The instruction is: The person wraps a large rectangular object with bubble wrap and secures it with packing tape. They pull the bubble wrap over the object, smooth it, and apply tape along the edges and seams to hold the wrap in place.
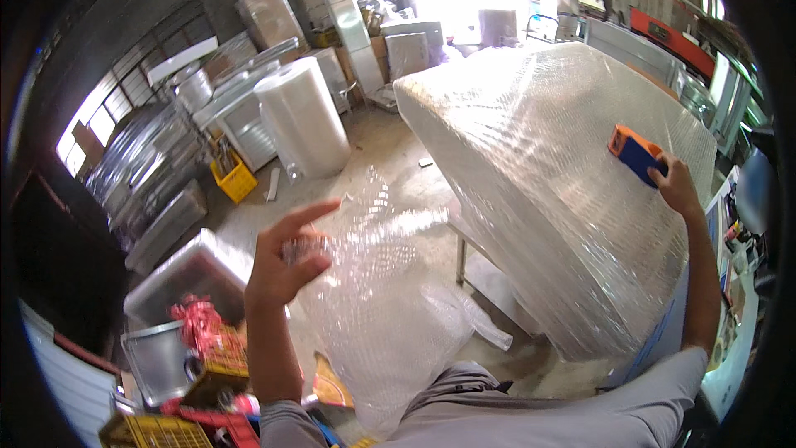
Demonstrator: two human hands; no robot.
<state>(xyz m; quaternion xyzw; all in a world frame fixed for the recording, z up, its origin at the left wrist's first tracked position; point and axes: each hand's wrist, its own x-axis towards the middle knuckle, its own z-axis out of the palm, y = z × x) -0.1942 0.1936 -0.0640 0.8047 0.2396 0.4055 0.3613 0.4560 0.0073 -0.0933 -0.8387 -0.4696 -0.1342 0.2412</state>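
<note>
A large wrapped table (547, 191), covered in bubble wrap, filled the right half of the view, its long axis running from the far left corner down toward the near right, with metal legs showing under its left edge. A tall roll (303, 116) of bubble wrap stood upright on the floor well left of it, near a yellow crate (235, 180). Bare concrete lay open between roll and table. A loose sheet (377, 299) of wrap hung from the left hand (282, 261), which pinched its upper edge between thumb and curled fingers, forefinger pointing out toward the table. The right hand (676, 187) gripped an orange and blue tape dispenser (636, 152), closed around it and pressed on the table's top near its right edge, pointing up-left.
</note>
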